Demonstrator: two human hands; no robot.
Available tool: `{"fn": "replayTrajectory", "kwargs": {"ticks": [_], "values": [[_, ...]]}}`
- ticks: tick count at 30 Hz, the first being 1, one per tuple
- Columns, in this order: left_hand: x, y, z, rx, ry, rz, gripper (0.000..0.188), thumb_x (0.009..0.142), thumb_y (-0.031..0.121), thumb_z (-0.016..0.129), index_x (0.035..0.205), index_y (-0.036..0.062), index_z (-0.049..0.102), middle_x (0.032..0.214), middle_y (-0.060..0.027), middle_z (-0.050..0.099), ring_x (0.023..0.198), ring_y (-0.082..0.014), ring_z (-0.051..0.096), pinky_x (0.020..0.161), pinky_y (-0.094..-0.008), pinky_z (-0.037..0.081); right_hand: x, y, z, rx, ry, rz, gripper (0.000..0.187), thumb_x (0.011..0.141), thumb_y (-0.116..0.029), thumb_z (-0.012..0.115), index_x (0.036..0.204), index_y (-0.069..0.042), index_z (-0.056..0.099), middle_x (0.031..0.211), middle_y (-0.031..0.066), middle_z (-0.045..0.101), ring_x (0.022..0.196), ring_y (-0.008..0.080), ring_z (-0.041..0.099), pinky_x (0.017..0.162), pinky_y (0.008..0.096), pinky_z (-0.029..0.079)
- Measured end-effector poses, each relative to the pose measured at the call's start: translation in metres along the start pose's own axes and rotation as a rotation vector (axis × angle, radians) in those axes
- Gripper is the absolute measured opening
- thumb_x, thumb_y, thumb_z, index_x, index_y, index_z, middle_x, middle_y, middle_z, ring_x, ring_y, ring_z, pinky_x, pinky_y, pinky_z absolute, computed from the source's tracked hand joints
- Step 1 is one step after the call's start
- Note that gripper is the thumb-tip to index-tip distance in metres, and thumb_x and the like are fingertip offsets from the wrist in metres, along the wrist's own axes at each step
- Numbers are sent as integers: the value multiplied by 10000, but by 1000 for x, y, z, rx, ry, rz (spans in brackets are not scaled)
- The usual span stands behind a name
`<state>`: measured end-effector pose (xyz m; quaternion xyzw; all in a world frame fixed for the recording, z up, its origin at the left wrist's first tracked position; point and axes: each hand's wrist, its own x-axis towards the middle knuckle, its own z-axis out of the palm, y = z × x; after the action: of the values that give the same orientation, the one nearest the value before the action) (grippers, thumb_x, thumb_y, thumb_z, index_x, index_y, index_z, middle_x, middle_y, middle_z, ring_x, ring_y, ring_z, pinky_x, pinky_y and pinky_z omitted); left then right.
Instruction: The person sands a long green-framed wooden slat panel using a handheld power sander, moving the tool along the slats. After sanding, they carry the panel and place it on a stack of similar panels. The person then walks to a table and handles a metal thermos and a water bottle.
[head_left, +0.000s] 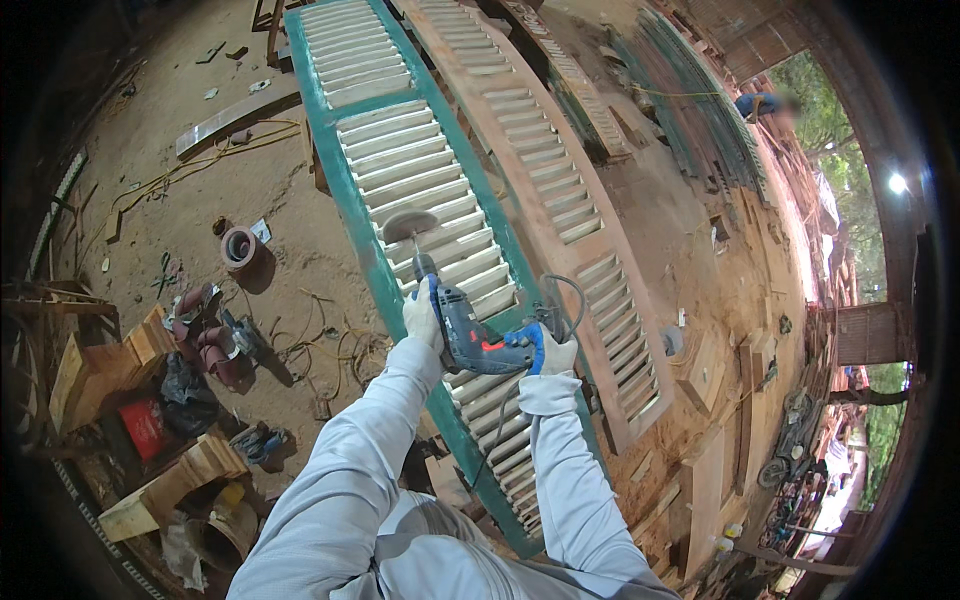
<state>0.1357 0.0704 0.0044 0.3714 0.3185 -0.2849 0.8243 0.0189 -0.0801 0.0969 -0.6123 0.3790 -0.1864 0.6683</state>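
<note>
My hands hold a blue and black power drill (462, 330) with a round sanding disc (410, 225) at its tip. My gloved left hand (422, 315) grips the front of the drill body. Round the rear handle closes my right hand (550, 350), in a blue and white glove. The disc is over the pale slats of a louvered shutter with a green frame (372, 106); whether it touches them I cannot tell. To the right lies a second louvered shutter (583, 252), bare brownish wood. A dark cord (578, 290) loops from the drill handle.
A roll of abrasive (240, 248) stands on the dirt floor at left. Below it lie another power tool (248, 338), a tangled yellow cord (350, 350) and cut boards (170, 490). Planks (703, 490) lean at right. Far right, a person (760, 104) bends among stacked timber.
</note>
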Motion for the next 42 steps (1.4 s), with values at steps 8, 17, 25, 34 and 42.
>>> {"fn": "replayTrajectory", "kwargs": {"ticks": [8, 17, 25, 34, 42], "values": [[22, -31, 27, 132, 68, 71, 374, 948, 427, 582, 985, 56, 607, 793, -78, 657, 624, -199, 637, 572, -348, 533, 36, 2, -34, 2, 106, 40, 127, 822, 1, 707, 937, 41, 673, 740, 74, 675, 564, 140, 632, 544, 299, 540], [32, -14, 83, 32, -89, 7, 409, 944, 447, 605, 992, 41, 617, 777, -87, 661, 603, -207, 653, 560, -358, 555, 62, -18, -21, -30, 217, -41, 148, 790, 14, 709, 919, 70, 661, 743, 106, 675, 570, 180, 648, 531, 313, 548], [-18, 8, 25, -114, -497, -311, 481, 958, 519, 536, 979, 53, 653, 853, -122, 676, 727, -284, 657, 699, -427, 552, -45, -67, -10, 230, -20, 0, 221, 823, 37, 696, 1037, 19, 641, 857, 96, 691, 703, 192, 688, 634, 313, 580], [-172, 51, -109, -106, -385, -441, 453, 938, 436, 502, 1036, 28, 674, 962, -166, 708, 872, -336, 673, 859, -459, 540, -244, -79, -35, -90, -136, 174, 283, 891, -63, 693, 1158, 11, 639, 958, 96, 702, 826, 197, 698, 765, 334, 590], [-283, 11, -162, 148, -366, -389, 487, 892, 555, 505, 819, 93, 644, 792, -115, 656, 734, -329, 640, 692, -471, 539, -409, -43, -242, -920, -421, 268, 408, 905, -340, 581, 1145, -14, 639, 1090, 207, 687, 976, 305, 667, 861, 385, 512]]}}
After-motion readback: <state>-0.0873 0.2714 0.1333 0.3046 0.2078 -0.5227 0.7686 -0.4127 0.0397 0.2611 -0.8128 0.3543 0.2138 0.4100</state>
